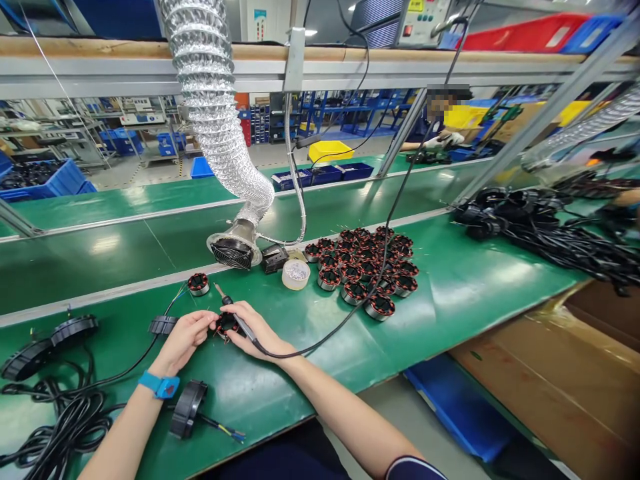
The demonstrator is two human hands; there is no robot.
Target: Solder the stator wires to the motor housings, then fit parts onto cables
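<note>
Head view: right hand (256,329) grips soldering iron (245,327); left hand (186,335), fingers pinched narrow, at stator (228,323); cable (388,225) crossing stator cluster (367,255) right, duct (207,100) far, green bench (320,373), blue racks (345,115) beyond.

Four black caps (186,412) lie toward the left. Two wound stators (199,285) sit outside the cluster (351,273), which has roughly two dozen, too overlapped for exact counting. There is one soldering iron (243,325), one white tub (294,285) and one blue wristband (158,385).

Glossy green tabletop (450,273), crinkled metal duct (205,100), metal-sided rings (367,268), matt plastic cap (186,410), smooth plastic soldering-iron grip (243,326)
</note>
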